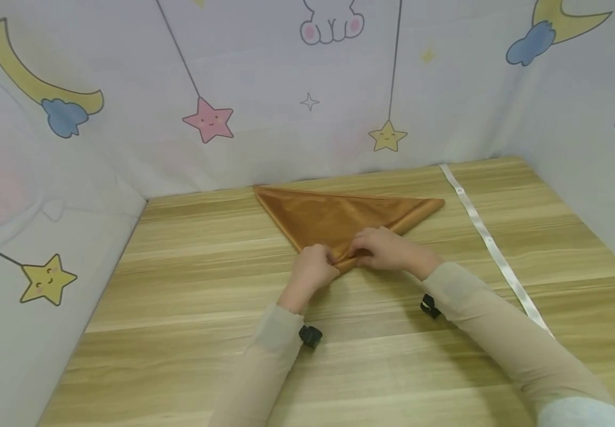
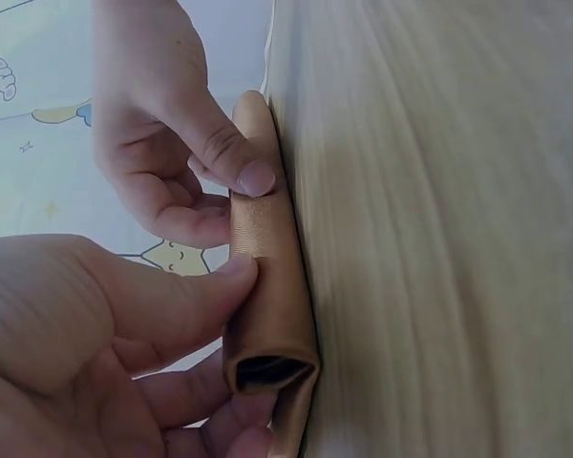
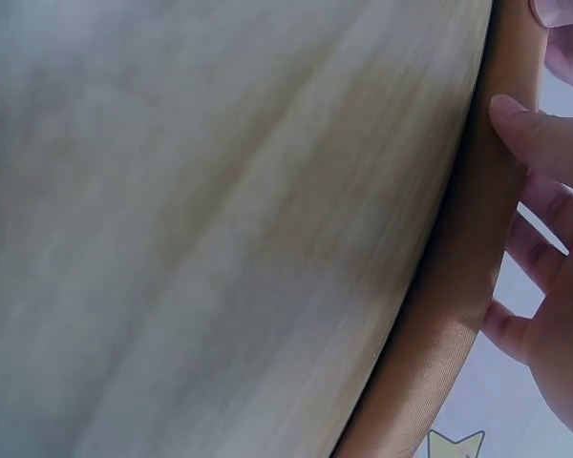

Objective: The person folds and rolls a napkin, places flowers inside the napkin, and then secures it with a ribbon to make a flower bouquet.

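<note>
A shiny copper-brown cloth (image 1: pixel 318 213) lies on the table as a triangle, its near right edge turned over into a flat roll. My left hand (image 1: pixel 314 270) pinches that roll at its near end, thumb on the outside and fingers behind it. Just right of it, my right hand (image 1: pixel 387 249) pinches the same edge between thumb and fingers. In the left wrist view the rolled cloth (image 2: pixel 272 315) shows a hollow open end below the left thumb. The right wrist view has the roll (image 3: pixel 458 277) running long and smooth past the right hand (image 3: pixel 554 229).
The wood-grain table (image 1: pixel 190 320) reaches back to a white curtain (image 1: pixel 264 71) printed with stars and moons. A white strip (image 1: pixel 491 243) with small round marks runs front to back on the right. Small black wrist mounts (image 1: pixel 311 336) sit by both sleeves.
</note>
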Tool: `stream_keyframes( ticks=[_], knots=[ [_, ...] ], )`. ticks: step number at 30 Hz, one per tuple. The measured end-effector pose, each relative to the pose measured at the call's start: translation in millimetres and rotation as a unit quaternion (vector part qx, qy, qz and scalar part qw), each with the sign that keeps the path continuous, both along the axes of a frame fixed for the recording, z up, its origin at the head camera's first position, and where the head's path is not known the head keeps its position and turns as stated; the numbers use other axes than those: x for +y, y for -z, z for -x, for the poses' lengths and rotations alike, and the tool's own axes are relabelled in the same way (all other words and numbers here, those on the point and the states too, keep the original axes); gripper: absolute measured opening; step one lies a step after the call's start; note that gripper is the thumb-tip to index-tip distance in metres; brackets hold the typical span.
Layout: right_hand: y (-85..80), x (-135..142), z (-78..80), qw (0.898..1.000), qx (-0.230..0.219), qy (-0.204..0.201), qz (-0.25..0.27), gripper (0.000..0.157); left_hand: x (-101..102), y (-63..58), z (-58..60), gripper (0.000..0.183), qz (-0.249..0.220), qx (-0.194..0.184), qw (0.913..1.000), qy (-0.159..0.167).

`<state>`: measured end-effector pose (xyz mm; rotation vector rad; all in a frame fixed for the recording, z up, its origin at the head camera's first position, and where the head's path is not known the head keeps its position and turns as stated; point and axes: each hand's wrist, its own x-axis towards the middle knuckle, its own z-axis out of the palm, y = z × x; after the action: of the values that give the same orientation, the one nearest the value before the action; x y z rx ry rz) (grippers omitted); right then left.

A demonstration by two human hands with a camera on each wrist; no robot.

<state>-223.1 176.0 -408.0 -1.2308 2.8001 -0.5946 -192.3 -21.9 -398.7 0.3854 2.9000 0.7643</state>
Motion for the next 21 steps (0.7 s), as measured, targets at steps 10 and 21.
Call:
stream_keyframes(
  ticks=[10, 21],
  knots=[
    [-1.8, -2.4, -2.0, 1.0, 0.015, -0.009, -0.001, 0.014, -0.5, 2.0, -5.3, 0.024, 0.019, 0.021, 0.9996, 0.002],
    [0.3, -3.9, 0.1, 1.0, -0.012, -0.008, 0.021, 0.023, -1.4, 0.4, -6.7, 0.019, 0.025, 0.034, 0.9991, -0.002]
  ],
)
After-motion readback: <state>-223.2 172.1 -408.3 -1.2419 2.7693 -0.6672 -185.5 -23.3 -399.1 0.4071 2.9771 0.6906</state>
